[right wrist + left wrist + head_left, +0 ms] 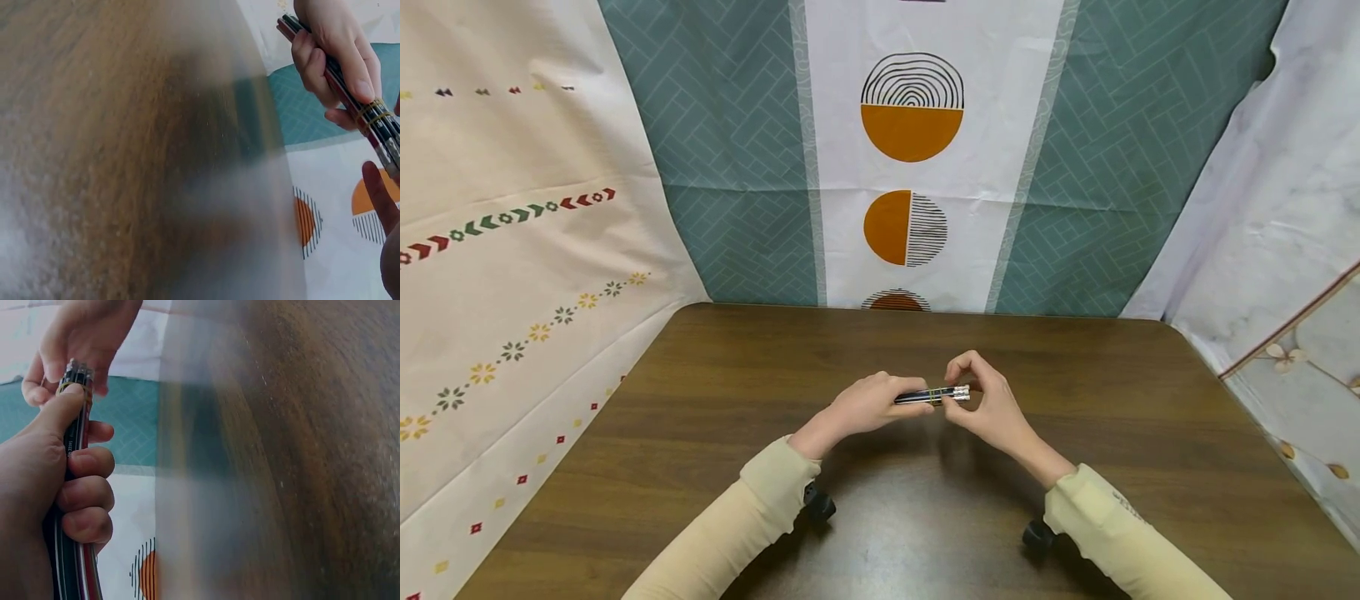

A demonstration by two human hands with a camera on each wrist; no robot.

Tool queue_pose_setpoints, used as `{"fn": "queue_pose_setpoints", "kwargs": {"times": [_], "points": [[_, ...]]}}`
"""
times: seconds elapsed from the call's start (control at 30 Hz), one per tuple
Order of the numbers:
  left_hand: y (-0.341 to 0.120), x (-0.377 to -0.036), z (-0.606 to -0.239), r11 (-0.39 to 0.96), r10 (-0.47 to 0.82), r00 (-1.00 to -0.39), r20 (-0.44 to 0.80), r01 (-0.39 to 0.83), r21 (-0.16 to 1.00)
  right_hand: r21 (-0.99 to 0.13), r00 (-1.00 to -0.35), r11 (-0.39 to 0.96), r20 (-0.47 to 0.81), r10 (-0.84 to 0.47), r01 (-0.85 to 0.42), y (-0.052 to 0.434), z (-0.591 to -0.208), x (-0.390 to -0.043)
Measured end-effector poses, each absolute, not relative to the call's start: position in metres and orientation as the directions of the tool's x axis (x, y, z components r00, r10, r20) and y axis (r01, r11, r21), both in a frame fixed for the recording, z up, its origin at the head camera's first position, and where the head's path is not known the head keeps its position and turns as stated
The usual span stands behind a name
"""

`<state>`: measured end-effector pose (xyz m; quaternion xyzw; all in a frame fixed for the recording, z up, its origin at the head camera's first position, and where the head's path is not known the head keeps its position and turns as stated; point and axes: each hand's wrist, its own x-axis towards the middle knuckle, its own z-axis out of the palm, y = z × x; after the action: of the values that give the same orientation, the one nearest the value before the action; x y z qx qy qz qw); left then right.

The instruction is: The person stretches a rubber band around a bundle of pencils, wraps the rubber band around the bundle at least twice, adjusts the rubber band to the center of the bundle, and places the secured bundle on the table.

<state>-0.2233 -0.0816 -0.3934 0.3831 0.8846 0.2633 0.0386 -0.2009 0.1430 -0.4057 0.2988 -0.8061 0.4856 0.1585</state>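
Note:
A bundle of dark pencils [925, 395] with silvery ends is held level above the table, pointing right. Yellowish rubber bands [372, 112] circle it close to those ends. My left hand [871, 404] grips the bundle, its fingers wrapped round the shafts and the thumb lying along them near the bands, as the left wrist view shows [53, 450]. At the silvery ends is my right hand [992, 408], its thumb and fingers spread and bent around them. In the right wrist view its thumb [380, 197] stands just off the pencils; whether another finger touches them is unclear.
Below both hands lies a brown wooden table [760, 350]. A patterned cloth [745, 167] hangs behind its far edge, with a cream cloth [535, 275] at the left and a pale one [1247, 250] at the right. Black wrist devices [820, 504] sit under the sleeves.

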Motion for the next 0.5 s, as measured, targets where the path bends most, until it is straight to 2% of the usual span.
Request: {"fn": "queue_pose_setpoints", "kwargs": {"times": [0.33,0.5], "points": [[-0.0808,-0.2233,-0.3908,0.585,0.703,-0.700,0.126,0.670,0.458,-0.725,-0.776,0.310,0.486,-0.402,-0.615,0.1509,-0.4080,-0.2049],[-0.0793,-0.2251,-0.3892,0.575,0.715,-0.687,0.128,0.683,0.450,-0.718,-0.787,0.351,0.457,-0.414,-0.602,0.1514,-0.4053,-0.2048]]}}
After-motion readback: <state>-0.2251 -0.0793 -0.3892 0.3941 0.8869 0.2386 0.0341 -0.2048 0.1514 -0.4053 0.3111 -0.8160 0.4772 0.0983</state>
